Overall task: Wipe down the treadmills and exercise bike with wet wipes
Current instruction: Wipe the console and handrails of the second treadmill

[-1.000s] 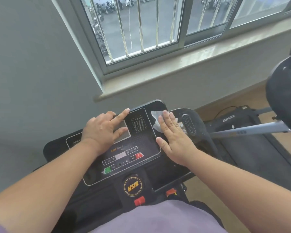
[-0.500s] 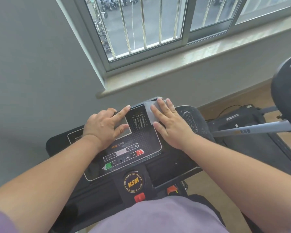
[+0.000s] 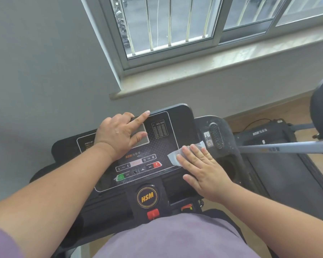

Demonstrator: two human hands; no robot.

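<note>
Fingers of the right hand (image 3: 203,172) lie flat, pressing the wet wipe (image 3: 177,156) onto the treadmill console (image 3: 181,127); the wipe pokes out at 10 o'clock, mostly covered. Left hand (image 3: 119,135) rests spread over the grey display (image 3: 143,138), gripping nothing.

Printed in yellow on the round badge (image 3: 147,196) below the treadmill console (image 3: 181,116): "HSM". Also "HSM" in orange on the control panel (image 3: 159,144), followed by Chinese characters. Marked on the button rows (image 3: 138,163): 4, 8, 12, 16. Lettered in white on the neighbouring treadmill's motor cover (image 3: 260,132): "HSM". Unreadable: table and QR sticker (image 3: 209,142).
</note>
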